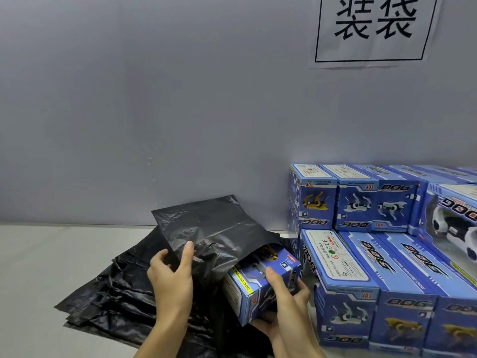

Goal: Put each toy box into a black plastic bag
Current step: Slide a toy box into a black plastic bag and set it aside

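Black plastic bag [214,228], mouth pinched up by the left hand [171,275], half swallows a blue toy box [260,282] gripped at its near end by the right hand [286,303] over a bag pile [116,301]. Best to keep the mouth lifted wide and slide the box straight, corners clear of the thin film, beside stacked boxes [387,280].

Readable signs and labels

The wall sign [374,28] reads "装袋"; the stacked toy boxes [402,267] at the desk's right edge carry "DOG", "TOP", "MADE IN CHINA".
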Available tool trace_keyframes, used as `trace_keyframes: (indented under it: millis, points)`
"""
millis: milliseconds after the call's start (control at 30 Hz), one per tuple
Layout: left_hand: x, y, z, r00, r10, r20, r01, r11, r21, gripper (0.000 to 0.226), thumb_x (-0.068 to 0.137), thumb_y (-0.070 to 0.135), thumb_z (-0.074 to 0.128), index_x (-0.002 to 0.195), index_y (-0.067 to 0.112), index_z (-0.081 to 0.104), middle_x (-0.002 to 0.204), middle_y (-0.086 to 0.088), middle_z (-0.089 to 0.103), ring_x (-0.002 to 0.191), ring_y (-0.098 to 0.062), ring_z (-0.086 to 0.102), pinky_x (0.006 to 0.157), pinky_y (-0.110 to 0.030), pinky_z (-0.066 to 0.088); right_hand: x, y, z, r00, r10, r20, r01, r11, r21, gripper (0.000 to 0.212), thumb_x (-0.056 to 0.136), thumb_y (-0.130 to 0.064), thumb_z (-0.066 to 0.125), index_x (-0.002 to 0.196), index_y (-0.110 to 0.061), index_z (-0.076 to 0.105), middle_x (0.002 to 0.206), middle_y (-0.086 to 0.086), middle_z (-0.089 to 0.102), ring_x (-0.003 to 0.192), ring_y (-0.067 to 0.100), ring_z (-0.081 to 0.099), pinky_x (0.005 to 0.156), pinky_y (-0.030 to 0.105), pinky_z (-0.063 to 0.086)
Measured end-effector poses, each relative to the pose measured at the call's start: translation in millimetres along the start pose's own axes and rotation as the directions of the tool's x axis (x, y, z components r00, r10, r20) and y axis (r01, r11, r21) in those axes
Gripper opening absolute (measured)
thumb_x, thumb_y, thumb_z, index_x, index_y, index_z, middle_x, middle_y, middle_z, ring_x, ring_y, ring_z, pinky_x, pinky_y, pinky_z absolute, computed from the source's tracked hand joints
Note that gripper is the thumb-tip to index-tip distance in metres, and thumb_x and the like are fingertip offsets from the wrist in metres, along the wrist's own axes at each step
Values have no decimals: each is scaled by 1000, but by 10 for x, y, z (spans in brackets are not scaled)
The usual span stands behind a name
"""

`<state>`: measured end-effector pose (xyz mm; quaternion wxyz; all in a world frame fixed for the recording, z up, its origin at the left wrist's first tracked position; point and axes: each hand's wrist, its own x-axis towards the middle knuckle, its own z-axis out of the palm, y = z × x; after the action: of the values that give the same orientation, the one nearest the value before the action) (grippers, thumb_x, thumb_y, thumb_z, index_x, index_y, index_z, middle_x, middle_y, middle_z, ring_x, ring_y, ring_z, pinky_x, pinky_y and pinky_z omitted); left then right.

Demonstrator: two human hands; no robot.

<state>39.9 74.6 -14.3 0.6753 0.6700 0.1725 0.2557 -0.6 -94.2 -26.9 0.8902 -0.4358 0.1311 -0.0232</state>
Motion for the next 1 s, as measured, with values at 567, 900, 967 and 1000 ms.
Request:
trace_keyframes:
  millis: [567, 900, 967, 1000]
  points:
    - [-148, 157, 13, 811, -211, 545, 435, 841, -322, 44, 65, 40, 81, 96, 9, 80, 109, -19, 73, 102, -36, 71, 88, -46, 58, -13, 151, 46, 993, -59, 104, 59, 998, 4, 52, 84, -25, 76, 123, -40, 44, 119, 11, 68, 106, 40, 68, 69, 43, 60]
    - [-150, 142, -8, 710, -245, 661, 507, 829, -238, 37, 67, 42, 79, 93, 14, 81, 107, -15, 75, 92, -29, 74, 69, -36, 60, 11, 103, 0, 993, -68, 95, 77, 993, -93, 53, 88, -19, 70, 127, -34, 37, 114, 12, 65, 96, 33, 70, 62, 38, 59]
    - [-150, 128, 20, 732, -243, 637, 507, 818, -270, 45, 70, 50, 77, 99, 16, 80, 110, -16, 74, 99, -32, 73, 80, -41, 58, -18, 160, 43, 993, -95, 65, 102, 987, -122, 55, 85, -18, 76, 123, -29, 37, 112, 11, 64, 95, 32, 70, 66, 42, 61]
    - [-154, 116, 30, 736, -251, 629, 510, 817, -270, 50, 70, 54, 78, 102, 15, 79, 112, -16, 73, 102, -33, 71, 86, -43, 56, -38, 200, 67, 990, -133, 44, 139, 976, -169, 58, 82, -19, 79, 122, -28, 37, 111, 9, 63, 95, 30, 70, 73, 46, 62]
